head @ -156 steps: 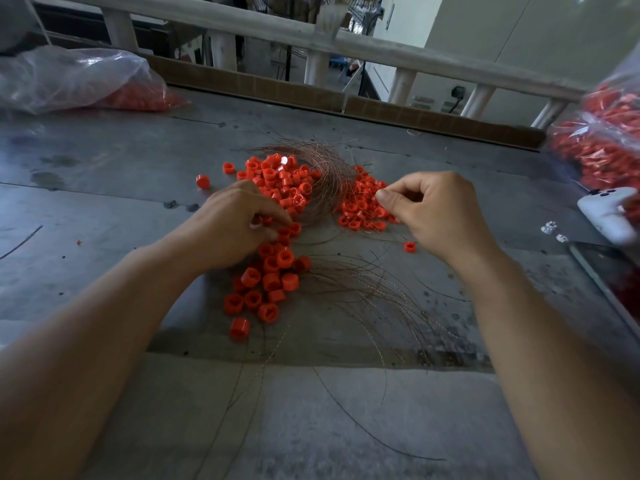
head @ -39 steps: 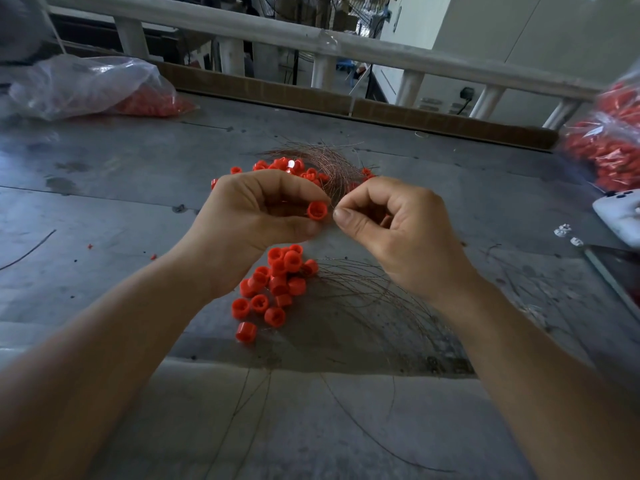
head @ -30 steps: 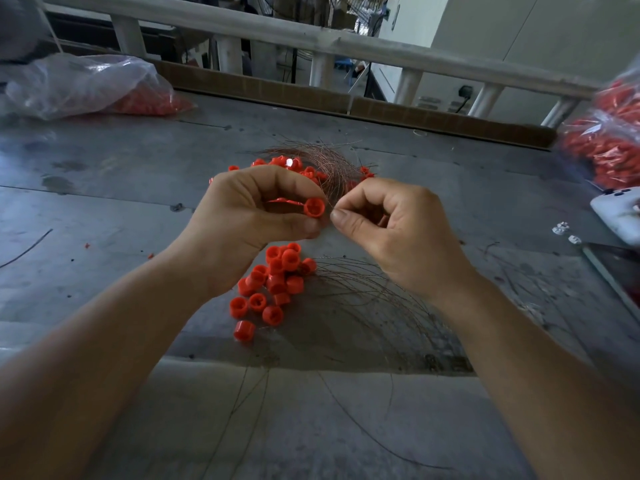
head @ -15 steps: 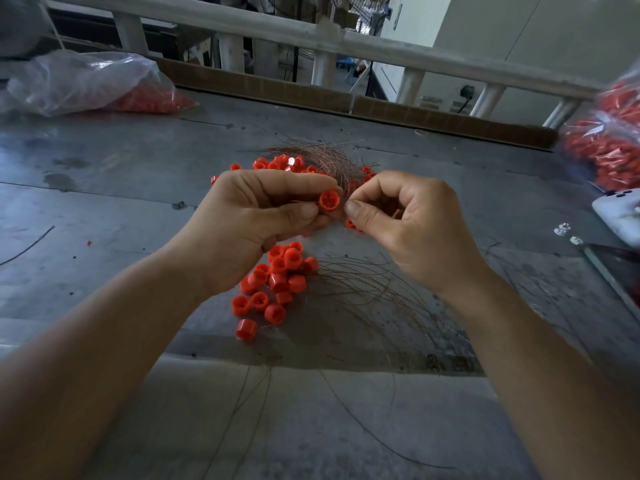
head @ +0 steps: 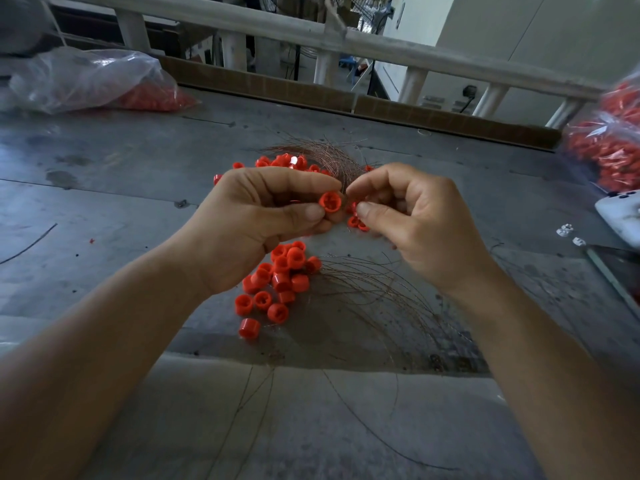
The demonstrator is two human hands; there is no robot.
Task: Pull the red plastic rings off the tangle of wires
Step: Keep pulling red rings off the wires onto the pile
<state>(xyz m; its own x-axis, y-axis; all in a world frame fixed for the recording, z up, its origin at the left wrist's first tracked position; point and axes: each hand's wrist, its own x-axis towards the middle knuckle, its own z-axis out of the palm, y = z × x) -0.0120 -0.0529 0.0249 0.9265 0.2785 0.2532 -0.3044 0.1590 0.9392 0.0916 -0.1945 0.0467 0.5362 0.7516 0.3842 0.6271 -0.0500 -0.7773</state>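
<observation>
While both hands hang over the grey table (head: 104, 209), I take the near heap of rings (head: 280, 282) as my mark. I count about fifteen red rings in it, though several overlap and I may be one or two out. One of them lies apart at the heap's near edge. Just beyond the heap and raised off the table, the left hand (head: 249, 220) pinches a single red ring (head: 330, 201) between thumb and forefinger, its open end turned toward me. The right hand (head: 415, 220) sits to the right of that ring with its fingers curled and its thumb and forefinger tips close together. Whether they grip a strand I cannot tell, since any wire there is too fine to see. Two or three more rings (head: 355, 221) peek out under the right hand's thumb. Farther beyond the heap lies the tangle of wires (head: 329, 154), with a second cluster of rings (head: 284, 162) at its left side, partly hidden by the hands. To the heap's right, loose wire strands (head: 381, 292) fan out across the table. I see two clear plastic bags of red parts, one (head: 86, 81) far to the heap's left and one (head: 609, 143) far to its right. A white device (head: 620, 213) and two small white bits (head: 563, 231) also lie at the far right.
</observation>
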